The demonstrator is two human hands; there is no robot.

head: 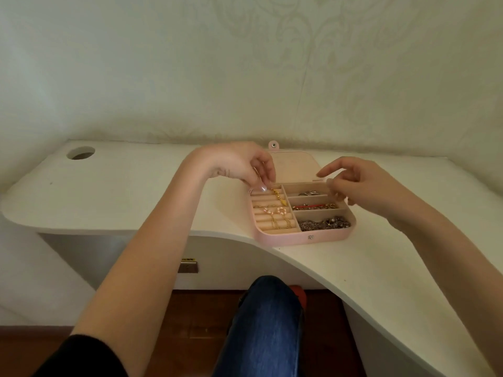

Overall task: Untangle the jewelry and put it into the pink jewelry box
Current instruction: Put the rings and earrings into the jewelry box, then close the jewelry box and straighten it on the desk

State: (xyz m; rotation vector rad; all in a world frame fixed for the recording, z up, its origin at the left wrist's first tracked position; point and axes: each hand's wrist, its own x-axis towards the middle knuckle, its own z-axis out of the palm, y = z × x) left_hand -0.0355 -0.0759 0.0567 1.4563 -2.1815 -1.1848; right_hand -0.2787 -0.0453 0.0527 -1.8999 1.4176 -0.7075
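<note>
Pinching gold chain (277,195), left hand (239,164), right hand (362,183) hovering

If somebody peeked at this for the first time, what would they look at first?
Probably the open pink jewelry box near the white desk's curved front edge, full of gold and dark jewelry. Next, the left hand pinching a gold chain over the ring rolls, while the right hand hovers over the box's right side.

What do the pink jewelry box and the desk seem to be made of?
Pink jewelry box: probably faux leather outside, smooth with a metal snap; its lining looks like beige velvet, matte and soft. Desk: likely laminated board, with an even white surface and slight sheen.
</note>
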